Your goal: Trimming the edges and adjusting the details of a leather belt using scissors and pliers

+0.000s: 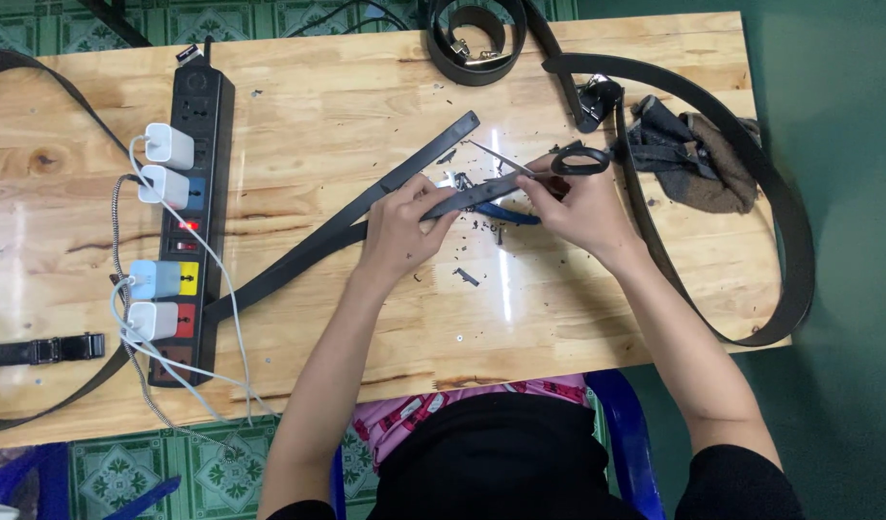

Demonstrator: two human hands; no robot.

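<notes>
Two bare hands meet over the middle of a wooden table [298, 77], seen from above. The left hand [404, 226] is closed around the end of a dark belt strap [308, 255], pinching it flat between thumb and fingers; the strap runs from there toward the table's near-left edge. A second dark strap [419, 164] lies just beside it, angled toward the far edge. The right hand [582, 207] grips black-handled scissors [549, 166], blades parted and pointing at the strap end, apparently touching it, though the contact is hard to make out. Dark leather scraps [467, 276] are scattered around the hands, and a blue-handled tool [505, 214] lies partly hidden beneath them. A black power strip [188, 226] with white chargers sits near the left edge. A coiled belt [474, 43] rests at the far edge, another long belt [751, 183] loops along the right edge, and a brown cloth [707, 159] lies inside that loop.
</notes>
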